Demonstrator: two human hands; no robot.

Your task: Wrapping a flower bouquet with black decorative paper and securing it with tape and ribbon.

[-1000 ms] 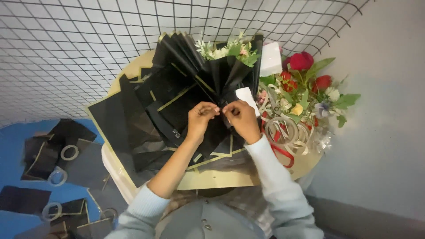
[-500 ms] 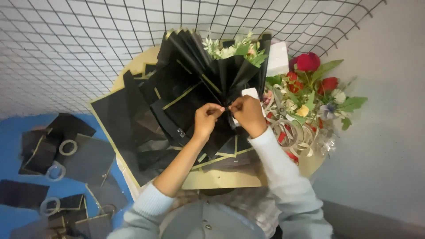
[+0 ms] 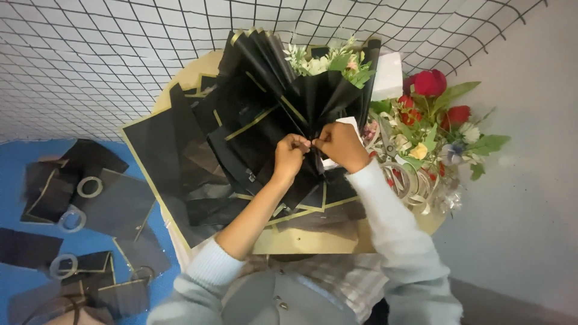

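The left hand [image 3: 291,155] and the right hand [image 3: 341,146] are meeting at the narrow waist of a black wrapping paper fan [image 3: 274,96] with gold edges, and both are pinching the gathered folds there with closed fingers. The fan is lying on a round wooden table [image 3: 313,238], over loose black sheets [image 3: 165,150]. White flowers [image 3: 319,60] are showing at its top edge. Red flowers [image 3: 430,84] and ribbon loops [image 3: 409,180] are lying just beside the right hand. Tape rings [image 3: 89,187] are resting on the blue floor [image 3: 18,222]
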